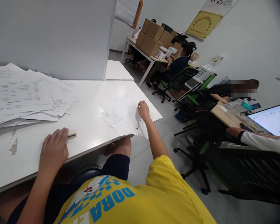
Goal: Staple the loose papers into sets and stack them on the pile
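Left hand [54, 150]: beige stapler [72, 134] beside fingertips [65, 132], long axis toward three o'clock. Right hand [143, 110]: printed sheets [114, 117] toward eight o'clock. Both grips unclear.

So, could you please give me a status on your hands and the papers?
Left hand at beige item. Right hand at loose papers. Larger paper pile to the left.

"DORA" on yellow shirt [168, 199], wall sign [204, 23] unclear, papers' [25, 96] print illegible
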### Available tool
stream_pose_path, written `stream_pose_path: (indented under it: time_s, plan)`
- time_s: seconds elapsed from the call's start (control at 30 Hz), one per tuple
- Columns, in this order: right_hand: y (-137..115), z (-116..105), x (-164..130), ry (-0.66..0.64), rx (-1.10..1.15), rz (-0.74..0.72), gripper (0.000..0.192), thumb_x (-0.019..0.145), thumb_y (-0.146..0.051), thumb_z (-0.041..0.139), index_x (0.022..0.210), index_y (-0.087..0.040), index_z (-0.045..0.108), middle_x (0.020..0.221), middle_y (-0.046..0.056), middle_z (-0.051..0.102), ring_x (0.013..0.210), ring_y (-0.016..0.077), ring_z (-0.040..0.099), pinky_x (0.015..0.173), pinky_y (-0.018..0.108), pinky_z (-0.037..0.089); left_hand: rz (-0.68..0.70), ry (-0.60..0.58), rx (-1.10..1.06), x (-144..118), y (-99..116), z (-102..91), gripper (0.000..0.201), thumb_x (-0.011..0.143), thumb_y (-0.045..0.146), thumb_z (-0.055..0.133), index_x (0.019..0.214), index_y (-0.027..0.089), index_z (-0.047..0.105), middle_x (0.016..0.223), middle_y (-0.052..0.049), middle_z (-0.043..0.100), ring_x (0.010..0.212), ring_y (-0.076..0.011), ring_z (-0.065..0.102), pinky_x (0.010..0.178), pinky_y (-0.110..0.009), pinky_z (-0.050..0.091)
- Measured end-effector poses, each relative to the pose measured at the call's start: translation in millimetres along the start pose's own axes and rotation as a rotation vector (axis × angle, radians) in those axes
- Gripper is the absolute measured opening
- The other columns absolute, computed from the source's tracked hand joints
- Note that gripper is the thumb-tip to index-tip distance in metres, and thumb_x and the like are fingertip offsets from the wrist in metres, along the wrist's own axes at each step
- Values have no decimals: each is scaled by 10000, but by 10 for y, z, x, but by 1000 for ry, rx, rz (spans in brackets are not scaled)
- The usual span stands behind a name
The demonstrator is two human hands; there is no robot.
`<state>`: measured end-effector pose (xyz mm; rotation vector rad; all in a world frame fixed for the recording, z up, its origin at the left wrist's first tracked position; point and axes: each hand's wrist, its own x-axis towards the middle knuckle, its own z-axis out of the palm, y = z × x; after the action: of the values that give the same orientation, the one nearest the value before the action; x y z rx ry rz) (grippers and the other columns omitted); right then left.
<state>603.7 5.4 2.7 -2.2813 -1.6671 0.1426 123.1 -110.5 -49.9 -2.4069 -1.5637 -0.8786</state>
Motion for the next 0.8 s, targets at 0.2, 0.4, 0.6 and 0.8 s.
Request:
stream_pose_path:
  time_s: [0.2,0.4,0.6,0.8]
  plan:
    - [154,-32,-55,-88,104,176,450,843,-360,673,1184,-113,515,1310,222,524,1242,329,489,1020,404,377,4,-8,44,22,18,-13,548,943,183,373,1480,106,452,1451,-169,562,1407,-305,470,1202,-490,312]
    - [124,38,-69,-172,302,359,501,600,-259,863,985,-143,563,1220,200,589,1233,366,497,1045,474,388,19,27,50,22,42,-8,565,954,175,396,1517,125,402,1455,-164,559,1404,-305,474,1194,-485,317]
    - [30,-160,-170,-41,767,419,359,621,-69,710,921,-191,554,864,20,612,896,205,626,840,342,526,28,58,9,-1,17,36,608,954,190,421,1556,156,342,1470,-162,544,1414,-319,461,1192,-506,316]
    - [-373,-138,-703,119,1399,446,209,733,-63,612,786,-221,486,689,-55,572,686,93,634,755,217,573,26,63,16,-20,10,56,633,952,187,432,1573,181,309,1463,-153,554,1409,-315,470,1189,-502,321]
